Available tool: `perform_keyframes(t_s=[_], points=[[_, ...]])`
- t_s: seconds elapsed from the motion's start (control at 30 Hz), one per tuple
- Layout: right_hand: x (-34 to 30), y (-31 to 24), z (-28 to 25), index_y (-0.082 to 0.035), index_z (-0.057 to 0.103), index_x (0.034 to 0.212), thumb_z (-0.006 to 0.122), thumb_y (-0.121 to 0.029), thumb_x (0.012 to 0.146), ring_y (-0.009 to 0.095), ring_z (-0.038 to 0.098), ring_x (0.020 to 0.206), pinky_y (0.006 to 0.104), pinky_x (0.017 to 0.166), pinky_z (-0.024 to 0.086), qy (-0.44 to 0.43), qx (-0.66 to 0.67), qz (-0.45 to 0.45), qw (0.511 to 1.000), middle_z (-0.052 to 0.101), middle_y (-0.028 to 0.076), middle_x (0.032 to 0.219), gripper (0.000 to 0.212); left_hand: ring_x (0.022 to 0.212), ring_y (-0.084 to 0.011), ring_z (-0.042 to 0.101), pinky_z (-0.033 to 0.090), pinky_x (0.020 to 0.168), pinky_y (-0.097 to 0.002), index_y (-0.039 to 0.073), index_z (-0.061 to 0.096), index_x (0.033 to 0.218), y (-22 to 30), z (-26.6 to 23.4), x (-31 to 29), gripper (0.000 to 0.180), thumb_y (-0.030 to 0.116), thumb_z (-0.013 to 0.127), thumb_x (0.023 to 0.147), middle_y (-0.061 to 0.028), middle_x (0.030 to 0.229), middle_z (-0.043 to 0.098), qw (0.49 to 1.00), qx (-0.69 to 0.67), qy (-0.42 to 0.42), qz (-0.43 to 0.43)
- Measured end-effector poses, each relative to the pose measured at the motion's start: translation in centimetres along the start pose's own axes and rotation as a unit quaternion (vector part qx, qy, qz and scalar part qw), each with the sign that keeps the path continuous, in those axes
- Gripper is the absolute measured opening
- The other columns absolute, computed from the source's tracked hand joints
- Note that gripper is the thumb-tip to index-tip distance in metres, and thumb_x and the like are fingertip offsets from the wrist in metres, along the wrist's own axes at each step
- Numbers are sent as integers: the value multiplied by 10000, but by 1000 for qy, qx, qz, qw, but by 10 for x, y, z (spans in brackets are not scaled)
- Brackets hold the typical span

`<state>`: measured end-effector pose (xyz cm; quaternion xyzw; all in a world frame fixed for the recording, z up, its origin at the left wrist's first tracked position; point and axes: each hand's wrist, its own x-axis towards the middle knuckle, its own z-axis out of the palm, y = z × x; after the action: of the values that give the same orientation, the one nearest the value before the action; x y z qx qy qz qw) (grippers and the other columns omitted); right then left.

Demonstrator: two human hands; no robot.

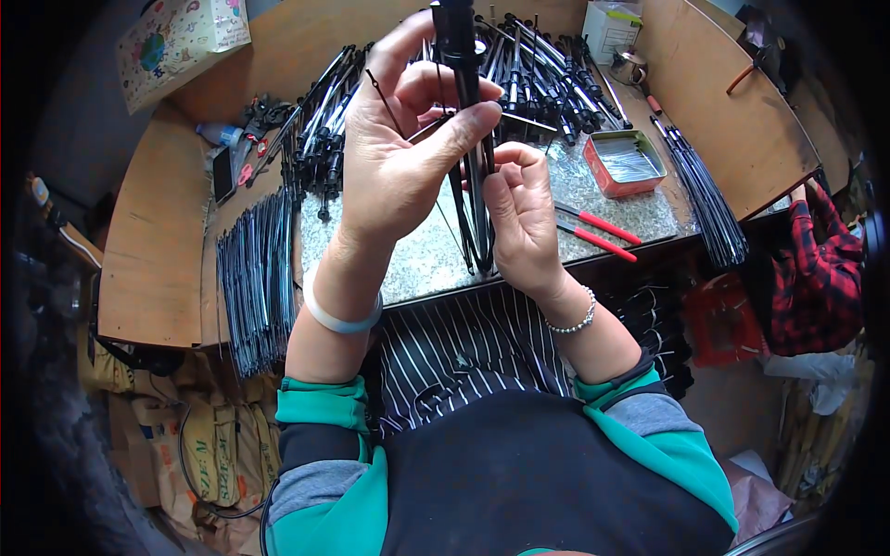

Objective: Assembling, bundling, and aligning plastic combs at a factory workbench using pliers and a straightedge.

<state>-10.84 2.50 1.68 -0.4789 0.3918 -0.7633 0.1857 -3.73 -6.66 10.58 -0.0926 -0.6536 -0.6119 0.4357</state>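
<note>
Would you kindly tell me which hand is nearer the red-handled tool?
Right: the right hand is just left of the red-handled tool; the left hand is farther left and higher in view.

speckled grey worktop point(408, 267), red-handled pliers point(603, 245), open red tin point(601, 173), black rods point(530, 91) heaped behind

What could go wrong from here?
- Thin ribs fan out from the black frame around the left hand; one could snag or poke the fingers.
- The handles of the red-handled tool reach the counter's front edge, so the right forearm might knock it off.
</note>
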Motion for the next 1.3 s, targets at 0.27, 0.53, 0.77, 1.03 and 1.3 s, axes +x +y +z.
perform_keyframes(t_s=[0.27,0.53,0.77,1.03,1.3], points=[[0,0,6,-36,362,1093,433,-119,941,30,345,701,172,621,326,43,-15,1,999,421,-4,870,187,850,-152,615,520,760,-261,23,454,1091,-4,2,-5,432,-36,686,731,-101,962,596,999,44,26,19],[-1,-3,5,-43,370,1077,480,-85,917,37,399,743,186,665,363,40,43,7,998,433,13,902,200,872,-130,603,517,766,-256,-4,498,1081,-13,-10,-22,423,-35,704,713,-67,973,584,999,52,5,-17],[-1,3,6,-46,433,988,583,-25,850,76,505,888,204,791,406,58,43,-46,996,514,58,994,205,861,-134,606,517,765,-259,-23,518,1079,-11,-13,-24,409,-43,702,714,-72,934,597,999,3,42,-21],[1,-3,-11,-19,489,922,614,-47,832,112,545,857,247,790,442,-5,127,8,992,565,86,960,157,854,-162,623,527,771,-281,-46,528,1006,-3,-17,-28,323,-66,683,723,-131,938,621,999,-38,26,3],[5,-7,-15,-13,507,893,647,-71,810,133,551,865,269,798,447,-32,154,24,987,570,100,959,173,866,-182,626,529,781,-296,-39,513,1002,-3,-16,-24,316,-71,670,729,-167,965,619,999,-41,6,-2]])
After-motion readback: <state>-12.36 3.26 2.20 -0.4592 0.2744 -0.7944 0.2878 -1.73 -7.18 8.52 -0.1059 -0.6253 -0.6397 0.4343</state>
